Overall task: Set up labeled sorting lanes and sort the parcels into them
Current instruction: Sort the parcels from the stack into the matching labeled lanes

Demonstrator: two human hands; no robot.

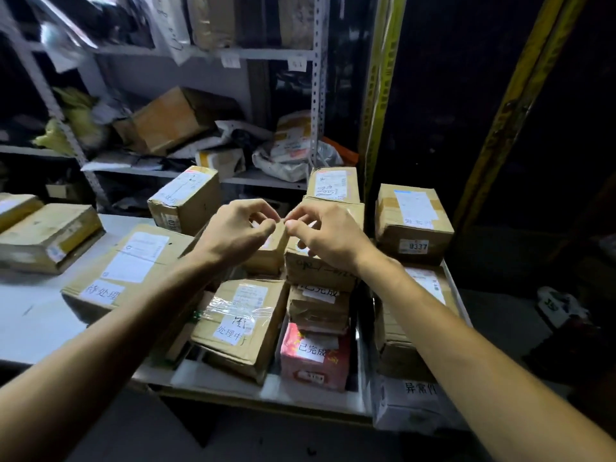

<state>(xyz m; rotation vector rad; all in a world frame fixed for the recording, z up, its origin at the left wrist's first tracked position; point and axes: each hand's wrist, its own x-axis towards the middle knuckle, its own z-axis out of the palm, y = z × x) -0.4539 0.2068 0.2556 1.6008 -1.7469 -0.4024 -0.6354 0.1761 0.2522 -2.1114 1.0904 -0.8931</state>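
Note:
Cardboard parcels lie in rows on a white table (33, 315), several bearing handwritten white labels. My left hand (233, 228) and my right hand (325, 233) meet fingertip to fingertip above a small brown box (268, 251) in the middle. Both have curled fingers and seem to pinch something tiny between them; what it is I cannot make out. Below them sit a taped box (241, 325) with a label, a pink parcel (313, 356) with a label, and a stack of flat parcels (318, 305). A wide labeled box (130, 268) lies to the left.
A metal shelf rack (318, 95) full of parcels and bags stands behind the table. Two flat boxes (46, 235) lie at the far left. A box marked 9337 (413, 221) tops a stack at the right, above a white labeled box (413, 405). Dark floor lies at right.

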